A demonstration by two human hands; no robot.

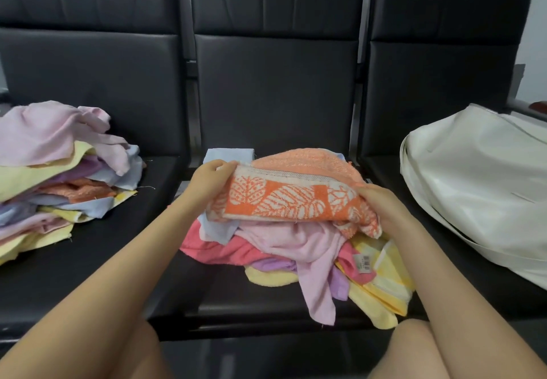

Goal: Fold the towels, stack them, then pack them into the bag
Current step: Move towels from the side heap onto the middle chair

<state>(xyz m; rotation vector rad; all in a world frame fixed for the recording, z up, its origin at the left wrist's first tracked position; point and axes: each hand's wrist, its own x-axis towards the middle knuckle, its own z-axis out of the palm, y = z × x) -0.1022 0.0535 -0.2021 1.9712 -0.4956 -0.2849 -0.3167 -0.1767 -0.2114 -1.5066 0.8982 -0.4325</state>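
An orange towel with a white leaf border (291,198) is held folded over above the middle seat. My left hand (211,180) pinches its upper left corner and my right hand (380,202) grips its right end. Under it lies a loose heap of pink, yellow, purple and blue towels (299,248). A rough stack of pastel towels (56,171) rests on the left seat. The white bag (479,183) lies slumped on the right seat.
Three black padded seats (97,248) joined in a row carry everything, with their backrests behind. A light blue cloth (228,155) lies flat behind the orange towel. My bare knees show at the bottom edge.
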